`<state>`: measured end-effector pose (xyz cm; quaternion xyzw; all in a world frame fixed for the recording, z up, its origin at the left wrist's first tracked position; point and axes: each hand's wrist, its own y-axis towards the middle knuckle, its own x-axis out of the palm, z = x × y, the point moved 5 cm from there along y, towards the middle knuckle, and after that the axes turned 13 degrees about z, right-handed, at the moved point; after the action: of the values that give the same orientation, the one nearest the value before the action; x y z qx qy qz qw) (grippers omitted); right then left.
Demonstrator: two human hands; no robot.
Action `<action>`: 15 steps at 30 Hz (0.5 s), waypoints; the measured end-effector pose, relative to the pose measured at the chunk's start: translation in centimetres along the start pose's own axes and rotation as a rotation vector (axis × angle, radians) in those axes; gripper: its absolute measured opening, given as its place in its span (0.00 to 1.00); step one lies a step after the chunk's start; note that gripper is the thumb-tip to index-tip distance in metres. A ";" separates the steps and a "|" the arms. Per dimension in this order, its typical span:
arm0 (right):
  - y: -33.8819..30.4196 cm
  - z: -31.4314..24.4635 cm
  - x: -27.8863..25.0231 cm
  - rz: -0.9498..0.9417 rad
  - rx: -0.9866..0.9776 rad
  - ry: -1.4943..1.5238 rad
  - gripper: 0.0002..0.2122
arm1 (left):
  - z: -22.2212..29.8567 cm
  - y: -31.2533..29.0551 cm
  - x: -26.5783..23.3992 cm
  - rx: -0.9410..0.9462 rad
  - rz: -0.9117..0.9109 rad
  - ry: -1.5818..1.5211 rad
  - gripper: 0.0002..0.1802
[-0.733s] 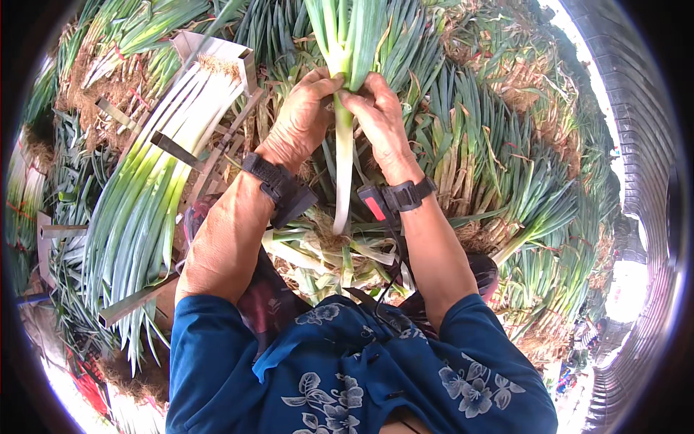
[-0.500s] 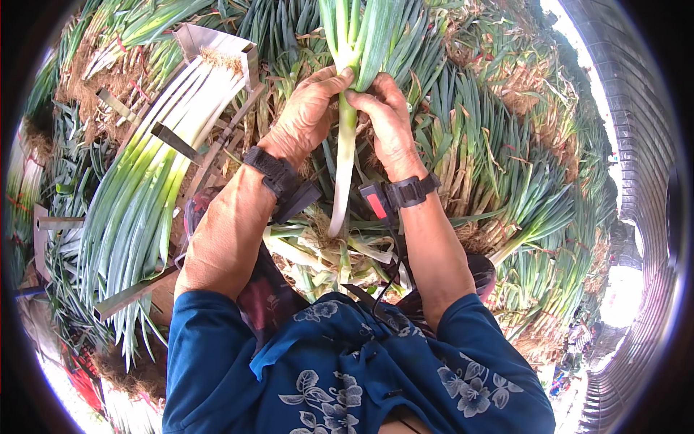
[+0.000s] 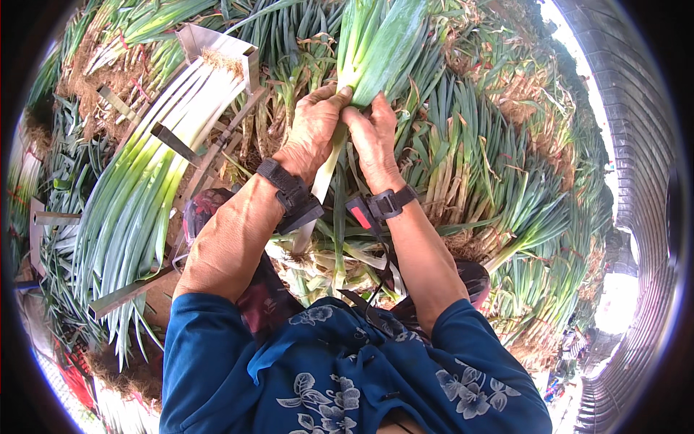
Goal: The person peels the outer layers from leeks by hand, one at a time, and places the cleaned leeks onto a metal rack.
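Note:
A long green onion [image 3: 325, 177] is held tilted in front of me, its broad leaves spreading up and away and its white, rooted end pointing down-left. My left hand [image 3: 312, 129] is closed around it just below where the leaves fork, thumb on top. Against the same spot, my right hand [image 3: 374, 141] is closed, its thumb and fingers pinching the base of the leaves. A green leaf strip [image 3: 339, 217] runs down below my hands; whether it is still attached I cannot tell. Both wrists wear black straps with small boxes.
At my left, a metal rack [image 3: 251, 69] cradles a bundle of green onions [image 3: 163, 163], roots against its end plate. Rack bars [image 3: 130, 295] jut out near my left arm. Piled onions [image 3: 463, 137] cover the ground ahead and right. Peeled leaves [image 3: 289, 267] lie between my knees.
Both hands have come slightly nearer to me. The onion's root end has swung to the left, and its leaves have shifted right. A green strip now shows below my hands.

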<state>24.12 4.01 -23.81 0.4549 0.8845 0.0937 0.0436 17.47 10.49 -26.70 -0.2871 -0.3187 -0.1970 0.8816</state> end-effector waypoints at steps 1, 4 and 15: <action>-0.1 0.1 -0.1 0.002 0.001 0.000 0.19 | 0.0 -0.1 0.0 -0.006 0.007 0.000 0.13; -0.5 -0.3 -0.2 0.030 -0.058 -0.064 0.17 | -0.3 -0.1 -0.1 -0.007 0.030 -0.001 0.14; -1.3 0.0 -1.0 0.138 -0.196 -0.156 0.13 | 0.1 0.3 -0.4 -0.028 0.058 0.060 0.12</action>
<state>23.63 2.44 -24.08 0.5142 0.8317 0.1466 0.1500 17.34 10.86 -27.01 -0.3027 -0.2808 -0.1843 0.8919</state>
